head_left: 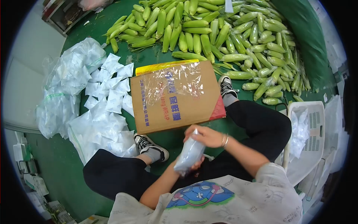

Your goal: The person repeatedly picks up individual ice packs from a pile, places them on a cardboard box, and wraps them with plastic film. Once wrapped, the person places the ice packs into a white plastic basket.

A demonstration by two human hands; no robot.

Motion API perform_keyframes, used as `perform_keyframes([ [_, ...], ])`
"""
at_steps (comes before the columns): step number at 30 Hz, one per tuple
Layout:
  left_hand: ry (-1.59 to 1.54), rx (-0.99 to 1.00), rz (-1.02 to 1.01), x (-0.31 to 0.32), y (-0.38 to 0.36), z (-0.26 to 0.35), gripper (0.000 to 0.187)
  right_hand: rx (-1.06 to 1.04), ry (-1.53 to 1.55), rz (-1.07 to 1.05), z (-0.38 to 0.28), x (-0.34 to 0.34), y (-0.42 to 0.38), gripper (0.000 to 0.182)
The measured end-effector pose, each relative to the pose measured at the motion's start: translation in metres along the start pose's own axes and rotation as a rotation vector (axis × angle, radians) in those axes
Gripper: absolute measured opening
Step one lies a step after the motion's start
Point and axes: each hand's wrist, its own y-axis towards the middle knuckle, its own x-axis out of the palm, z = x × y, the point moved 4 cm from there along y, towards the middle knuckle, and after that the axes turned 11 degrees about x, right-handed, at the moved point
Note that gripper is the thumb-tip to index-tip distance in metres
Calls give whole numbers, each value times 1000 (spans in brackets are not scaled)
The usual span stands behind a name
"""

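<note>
A whitish, glossy plastic packet [191, 152] is held in front of my lap, tilted, with its upper end pointing away from me. My right hand [204, 136] grips that upper end, fingers curled over it. From below, my left hand [197, 165] wraps the lower part; most of this hand is hidden behind the packet. Just beyond my hands lies a cardboard box [153, 106] with printed lettering and clear tape or film on top. I cannot make out what is inside the packet.
Loose white packets [115, 100] and clear bags full of them [104, 130] lie to the left. Corn cobs in green husks [171, 26] are heaped ahead, with film-wrapped cobs [268, 56] on the right. A white plastic basket [317, 123] holding packets stands at my right knee.
</note>
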Motion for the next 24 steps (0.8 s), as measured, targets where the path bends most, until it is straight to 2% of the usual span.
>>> perform_keyframes([
  [2, 231, 152, -212, 54, -1, 13, 78, 82, 51, 628, 28, -12, -16, 38],
  [3, 422, 480, 101, 70, -1, 13, 78, 76, 46, 636, 46, -20, -16, 38],
  [4, 605, 813, 422, 89, -13, 12, 77, 157, 143, 825, 70, -37, -16, 35],
  [5, 1064, 1102, 248, 116, -29, 8, 65, 240, 248, 1007, 84, -46, -19, 35],
  [6, 1750, 1257, 526, 121, -38, 10, 52, 230, 248, 1002, 67, -37, -21, 35],
  [7, 1810, 1506, 714, 124, -40, 6, 51, 252, 54, 1040, 47, -21, -24, 40],
  [8, 1727, 1646, 783, 127, -34, 11, 50, 261, -147, 1072, 14, -6, -29, 47],
  [9, 1563, 1716, 773, 124, -28, 27, 50, 326, -279, 954, -29, 11, -40, 50],
  [10, 1341, 1697, 685, 121, -22, 47, 49, 29, -579, 951, -38, 31, -38, 58],
  [11, 1113, 1551, 565, 120, -15, 68, 48, -94, -878, 1002, -51, 40, -39, 58],
  [12, 958, 1259, 485, 120, -5, 83, 48, -219, -1174, 1037, -66, 54, -44, 59],
  [13, 924, 899, 422, 117, 5, 91, 47, -245, -1176, 1021, -82, 59, -55, 59],
  [14, 1086, 635, 313, 119, 11, 91, 46, -316, -1218, 1017, -103, 60, -68, 45],
  [15, 1671, 808, -153, 131, 18, 88, 45, -388, -1257, 1011, -114, 60, -73, 34],
  [16, 2220, 924, -681, 129, 28, 67, 44, -497, -1131, 1035, -105, 59, -75, 25],
  [17, 2247, 863, -914, 102, 48, 57, 47, -593, -999, 1046, -92, 56, -78, 18],
  [18, 2263, 779, -1144, 82, 64, 49, 52, -435, -948, 1087, -98, 48, -87, 17],
  [19, 1758, 31, -671, 83, 80, 37, 61, -357, -947, 1129, -97, 33, -98, 15],
  [20, 1093, -554, -222, 106, 72, 4, 69, -298, -898, 1197, -106, 18, -115, 21],
  [21, 1248, -324, -295, 171, 65, -21, 74, -224, -835, 1209, -109, 0, -138, 22],
  [22, 1335, -242, -298, 220, 65, -40, 75, -138, -641, 1321, -97, -23, -164, 27],
  [23, 1335, 174, -617, 194, 140, -65, 71, -138, -593, 1429, -105, -38, -192, 29],
  [24, 1869, -3, -561, 294, 81, -67, 61, -202, -943, 1528, -61, -78, -243, 31],
])
